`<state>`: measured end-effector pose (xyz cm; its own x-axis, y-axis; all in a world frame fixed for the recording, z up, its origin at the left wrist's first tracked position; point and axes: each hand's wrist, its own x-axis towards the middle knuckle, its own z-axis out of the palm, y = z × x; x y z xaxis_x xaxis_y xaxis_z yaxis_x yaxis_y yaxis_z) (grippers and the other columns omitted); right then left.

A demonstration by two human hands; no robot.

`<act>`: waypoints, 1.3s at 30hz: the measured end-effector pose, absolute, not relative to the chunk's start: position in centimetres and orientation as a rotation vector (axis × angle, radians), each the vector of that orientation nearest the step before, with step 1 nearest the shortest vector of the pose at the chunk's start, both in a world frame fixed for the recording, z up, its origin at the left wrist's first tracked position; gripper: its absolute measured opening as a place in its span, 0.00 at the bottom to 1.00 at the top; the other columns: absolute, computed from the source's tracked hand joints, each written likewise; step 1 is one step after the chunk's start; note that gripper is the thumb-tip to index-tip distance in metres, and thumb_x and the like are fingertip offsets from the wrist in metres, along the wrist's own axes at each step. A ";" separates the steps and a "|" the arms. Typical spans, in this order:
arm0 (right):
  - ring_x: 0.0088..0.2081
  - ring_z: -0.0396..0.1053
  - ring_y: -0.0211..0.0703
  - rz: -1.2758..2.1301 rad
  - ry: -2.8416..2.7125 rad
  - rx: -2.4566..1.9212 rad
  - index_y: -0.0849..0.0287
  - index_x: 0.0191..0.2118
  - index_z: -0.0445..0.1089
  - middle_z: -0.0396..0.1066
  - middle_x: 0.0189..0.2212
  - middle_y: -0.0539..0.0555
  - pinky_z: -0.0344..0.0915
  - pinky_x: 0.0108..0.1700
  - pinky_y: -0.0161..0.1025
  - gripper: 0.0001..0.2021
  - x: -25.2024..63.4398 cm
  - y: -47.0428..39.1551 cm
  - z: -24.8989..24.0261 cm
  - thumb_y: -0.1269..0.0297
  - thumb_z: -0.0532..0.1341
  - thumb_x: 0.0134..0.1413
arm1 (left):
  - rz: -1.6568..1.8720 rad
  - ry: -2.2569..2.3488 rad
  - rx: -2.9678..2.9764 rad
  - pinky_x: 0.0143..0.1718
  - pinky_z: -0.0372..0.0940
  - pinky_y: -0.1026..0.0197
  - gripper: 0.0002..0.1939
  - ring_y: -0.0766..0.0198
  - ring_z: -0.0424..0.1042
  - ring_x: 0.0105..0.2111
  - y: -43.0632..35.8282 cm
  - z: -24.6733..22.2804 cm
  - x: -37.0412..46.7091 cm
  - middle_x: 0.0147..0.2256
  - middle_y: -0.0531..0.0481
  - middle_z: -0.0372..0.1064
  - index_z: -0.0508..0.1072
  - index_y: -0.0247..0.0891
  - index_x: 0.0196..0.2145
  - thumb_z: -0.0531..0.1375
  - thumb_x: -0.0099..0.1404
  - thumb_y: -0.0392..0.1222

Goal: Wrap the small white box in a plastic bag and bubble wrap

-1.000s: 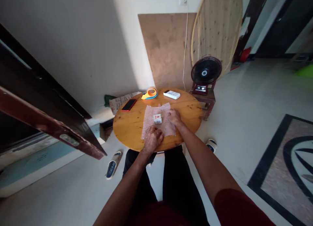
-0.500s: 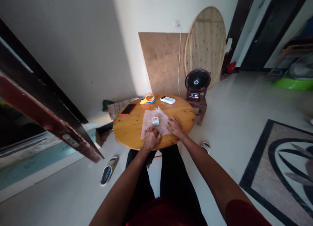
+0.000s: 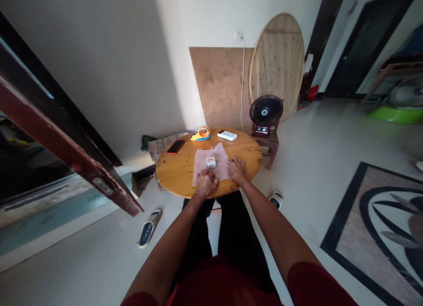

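Note:
A pinkish, see-through sheet that looks like bubble wrap (image 3: 220, 154) lies spread on the round wooden table (image 3: 172, 176). On its middle sits a small white box (image 3: 210, 162) with red print. My left hand (image 3: 206, 184) rests at the near edge of the sheet, just below the box, its fingers curled down onto the wrap. At the sheet's right edge, my right hand (image 3: 236, 169) lies with fingers stretched out, palm down, touching the wrap and the tabletop. Neither hand touches the box.
Along the table's far side are a red-edged phone (image 3: 176, 147), an orange and blue tape dispenser (image 3: 201, 134) and a white device (image 3: 227, 135). A fan (image 3: 266, 112) stands on a stool to the right. A door edge (image 3: 109, 189) juts in at left.
The far edge of the wrap has shifted, its peak now further right. Both hands stay at nearly the same spots on the sheet. The view has tilted slightly.

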<state>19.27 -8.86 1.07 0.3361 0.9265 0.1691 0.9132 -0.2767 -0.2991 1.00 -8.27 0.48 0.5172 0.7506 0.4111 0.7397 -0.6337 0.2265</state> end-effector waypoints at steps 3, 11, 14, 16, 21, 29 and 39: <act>0.61 0.53 0.52 0.050 -1.627 -2.286 0.51 0.58 0.66 0.56 0.63 0.58 0.46 0.61 0.48 0.22 19.3 -8.8 0.8 0.62 0.45 0.65 | 0.754 1.345 2.718 0.50 0.57 0.52 0.10 0.53 0.65 0.47 -8.1 0.2 1.1 0.40 0.44 0.71 0.75 0.39 0.34 0.57 0.63 0.45; 0.60 0.54 0.52 0.023 -1.618 -2.321 0.51 0.58 0.67 0.56 0.63 0.58 0.49 0.59 0.47 0.22 19.3 -9.0 0.9 0.67 0.45 0.63 | 0.856 1.384 2.597 0.53 0.59 0.54 0.15 0.54 0.67 0.48 -7.5 -0.3 0.7 0.46 0.42 0.69 0.74 0.37 0.44 0.58 0.62 0.46; 0.60 0.55 0.53 0.008 -1.601 -2.323 0.51 0.58 0.68 0.57 0.62 0.58 0.50 0.59 0.47 0.22 19.3 -9.1 1.0 0.68 0.46 0.62 | 0.885 1.445 2.563 0.53 0.60 0.55 0.13 0.55 0.67 0.47 -7.4 -0.3 0.7 0.43 0.42 0.70 0.75 0.36 0.41 0.56 0.63 0.43; 0.60 0.55 0.53 0.002 -1.590 -2.324 0.51 0.58 0.68 0.57 0.62 0.58 0.50 0.59 0.48 0.23 19.3 -9.2 0.9 0.68 0.46 0.62 | 0.861 1.462 2.583 0.52 0.60 0.55 0.11 0.55 0.68 0.46 -7.4 -0.3 0.6 0.41 0.42 0.71 0.76 0.37 0.37 0.55 0.64 0.43; 0.59 0.56 0.54 -0.012 -1.580 -2.308 0.52 0.57 0.68 0.59 0.61 0.59 0.51 0.59 0.48 0.22 19.3 -9.3 0.8 0.68 0.47 0.62 | 0.826 1.469 2.626 0.52 0.59 0.55 0.12 0.55 0.67 0.45 -7.6 -0.2 0.7 0.38 0.43 0.72 0.77 0.37 0.34 0.54 0.64 0.43; 0.57 0.59 0.53 -0.044 -1.564 -2.304 0.53 0.55 0.70 0.62 0.59 0.58 0.53 0.58 0.47 0.21 19.4 -9.1 0.8 0.67 0.48 0.62 | 0.858 1.448 2.616 0.52 0.59 0.54 0.11 0.54 0.67 0.44 -7.4 -0.5 0.6 0.38 0.43 0.71 0.77 0.37 0.33 0.55 0.63 0.41; 0.55 0.60 0.51 -0.079 -1.579 -2.299 0.52 0.54 0.70 0.65 0.57 0.57 0.54 0.57 0.45 0.20 19.5 -9.0 0.6 0.67 0.49 0.62 | 0.887 1.444 2.561 0.54 0.58 0.53 0.10 0.54 0.67 0.45 -7.6 -0.4 0.6 0.38 0.43 0.72 0.76 0.37 0.32 0.55 0.62 0.40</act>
<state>19.46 -9.03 0.63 0.3774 0.8944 0.2400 0.9138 -0.3177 -0.2530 0.63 -7.55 -0.35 0.3914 0.8038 0.4480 0.7629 -0.5556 0.3305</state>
